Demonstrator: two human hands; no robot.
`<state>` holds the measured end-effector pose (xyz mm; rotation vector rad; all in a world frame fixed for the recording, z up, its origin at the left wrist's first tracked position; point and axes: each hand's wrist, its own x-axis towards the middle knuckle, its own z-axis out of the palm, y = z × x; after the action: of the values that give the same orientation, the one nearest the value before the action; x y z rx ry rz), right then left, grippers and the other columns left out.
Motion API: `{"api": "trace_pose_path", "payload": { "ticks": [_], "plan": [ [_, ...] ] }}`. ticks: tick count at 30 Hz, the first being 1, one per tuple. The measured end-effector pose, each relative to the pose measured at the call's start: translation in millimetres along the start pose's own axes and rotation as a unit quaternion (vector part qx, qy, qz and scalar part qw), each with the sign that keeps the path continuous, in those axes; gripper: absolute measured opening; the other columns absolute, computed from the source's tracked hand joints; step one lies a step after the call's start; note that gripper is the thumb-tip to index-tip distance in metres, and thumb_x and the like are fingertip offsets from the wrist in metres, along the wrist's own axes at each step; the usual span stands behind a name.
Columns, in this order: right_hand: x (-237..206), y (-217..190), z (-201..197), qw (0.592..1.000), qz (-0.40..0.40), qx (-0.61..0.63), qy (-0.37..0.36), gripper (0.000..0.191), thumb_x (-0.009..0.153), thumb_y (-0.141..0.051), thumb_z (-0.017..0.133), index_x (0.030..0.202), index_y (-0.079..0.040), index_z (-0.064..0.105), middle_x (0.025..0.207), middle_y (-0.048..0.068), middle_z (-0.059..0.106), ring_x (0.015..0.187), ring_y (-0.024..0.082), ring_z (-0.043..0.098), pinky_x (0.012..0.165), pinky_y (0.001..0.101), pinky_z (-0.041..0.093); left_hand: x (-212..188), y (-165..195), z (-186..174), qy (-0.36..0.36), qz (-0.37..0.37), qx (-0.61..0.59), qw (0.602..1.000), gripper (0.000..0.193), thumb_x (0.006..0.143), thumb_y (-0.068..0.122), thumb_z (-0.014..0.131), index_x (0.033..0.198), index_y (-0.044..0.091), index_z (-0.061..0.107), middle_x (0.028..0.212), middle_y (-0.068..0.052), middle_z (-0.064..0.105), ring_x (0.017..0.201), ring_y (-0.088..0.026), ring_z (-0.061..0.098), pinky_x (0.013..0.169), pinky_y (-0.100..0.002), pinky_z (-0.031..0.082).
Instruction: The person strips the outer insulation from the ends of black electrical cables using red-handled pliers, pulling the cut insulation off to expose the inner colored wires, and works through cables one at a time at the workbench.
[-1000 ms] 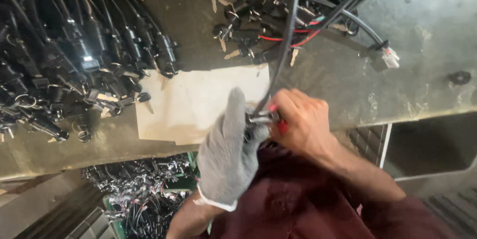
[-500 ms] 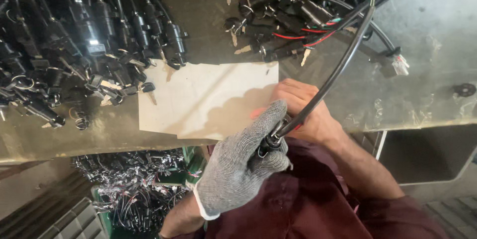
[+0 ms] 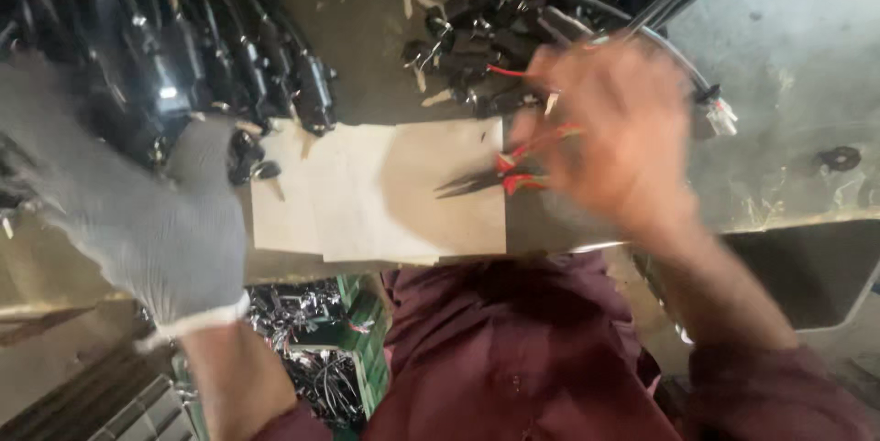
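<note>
Two hands: gloved left hand (image 3: 160, 221) clamps a black switch (image 3: 246, 155); blurred right hand (image 3: 610, 134) grips red-handled cutters (image 3: 500, 180).

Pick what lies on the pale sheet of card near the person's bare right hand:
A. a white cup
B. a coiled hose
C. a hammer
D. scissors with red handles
D: scissors with red handles lie on the pale card, blades pointing left, right by the blurred bare right hand; whether it grips them cannot be told.

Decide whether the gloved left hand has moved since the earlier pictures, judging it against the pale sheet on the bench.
Yes. The gloved left hand has swung left, from the near edge of the pale sheet to the sheet's left edge, beside the black cable pile.
</note>
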<state>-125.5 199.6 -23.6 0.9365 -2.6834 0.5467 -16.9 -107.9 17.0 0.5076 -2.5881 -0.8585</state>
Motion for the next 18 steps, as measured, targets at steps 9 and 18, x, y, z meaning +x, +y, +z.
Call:
{"api": "trace_pose_path", "payload": {
  "ticks": [9, 18],
  "plan": [
    [61, 39, -6, 0.999, -0.034, 0.019, 0.004, 0.009, 0.099, -0.011, 0.075, 0.107, -0.011, 0.074, 0.111, 0.003, 0.064, 0.108, 0.029, 0.057, 0.098, 0.0461, 0.038, 9, 43, 64, -0.143, 0.211, -0.021, 0.967, 0.062, 0.096, 0.035, 0.078, 0.147, 0.008, 0.056, 0.146, -0.013, 0.059, 0.137, -0.034, 0.056, 0.116, -0.047, 0.044],
    [37, -31, -66, 0.961, -0.228, -0.015, 0.155, 0.01, 0.096, -0.019, 0.079, 0.099, -0.029, 0.077, 0.097, -0.004, 0.068, 0.096, 0.019, 0.061, 0.097, 0.0414, 0.035, -8, 48, 67, -0.281, 0.187, -0.386, 0.859, 0.04, 0.096, 0.031, 0.071, 0.125, 0.004, 0.065, 0.109, -0.011, 0.071, 0.105, -0.024, 0.068, 0.097, -0.039, 0.054]
  ]
}}
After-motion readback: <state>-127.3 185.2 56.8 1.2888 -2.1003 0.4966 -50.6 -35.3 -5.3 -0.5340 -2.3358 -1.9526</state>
